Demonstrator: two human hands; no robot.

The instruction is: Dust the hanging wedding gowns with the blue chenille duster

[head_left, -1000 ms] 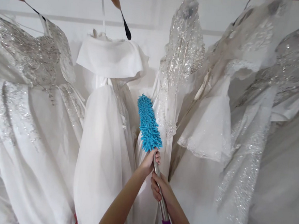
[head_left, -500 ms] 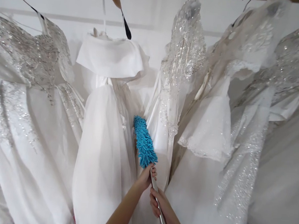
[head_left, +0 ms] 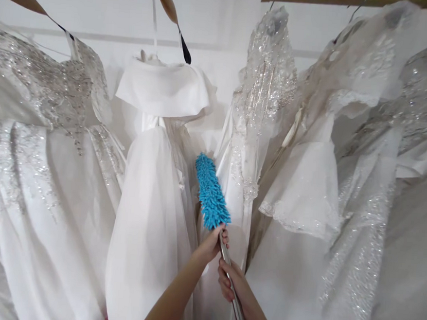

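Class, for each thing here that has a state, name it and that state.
Blue duster head, upward-tilted, top leaning left
Metal shaft, slanted, gripped
Left hand, closed around the shaft just below the duster head
Right hand, closed around the shaft lower down
Wide-collared white dress, hanging
Beaded dress to its right, hanging
Glittering gown at far left, hanging

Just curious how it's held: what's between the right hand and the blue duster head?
The head view shows the left hand around the metal pole just below the blue chenille duster head, then a bare stretch of pole above the right hand.
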